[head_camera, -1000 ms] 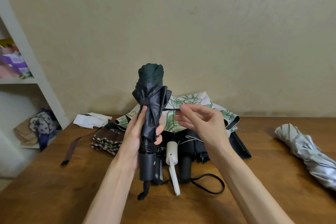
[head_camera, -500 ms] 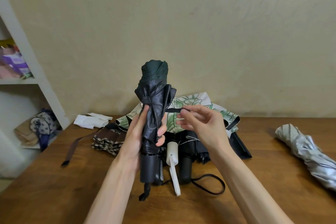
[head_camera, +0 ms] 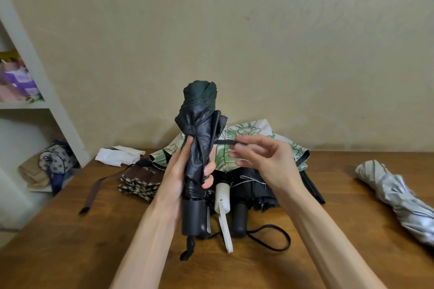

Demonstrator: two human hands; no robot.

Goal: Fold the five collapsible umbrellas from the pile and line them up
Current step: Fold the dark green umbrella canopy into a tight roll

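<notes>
A dark green and black umbrella stands upright above the wooden table, its canopy gathered into a roll. My left hand grips the roll around its middle. My right hand pinches the umbrella's thin black closing strap and holds it pulled out to the right. Behind my hands lies the pile: a white and green floral umbrella with a white handle, and a black umbrella with a wrist loop. A silver umbrella, rolled up, lies at the right.
A brown checked umbrella with a loose brown strap lies left of the pile. White cloth sits at the table's back left. A white shelf unit with bags stands at the left. A beige wall runs close behind the table.
The upright umbrella has risen slightly in my left hand. My right hand has drawn the closing strap further out to the right.
</notes>
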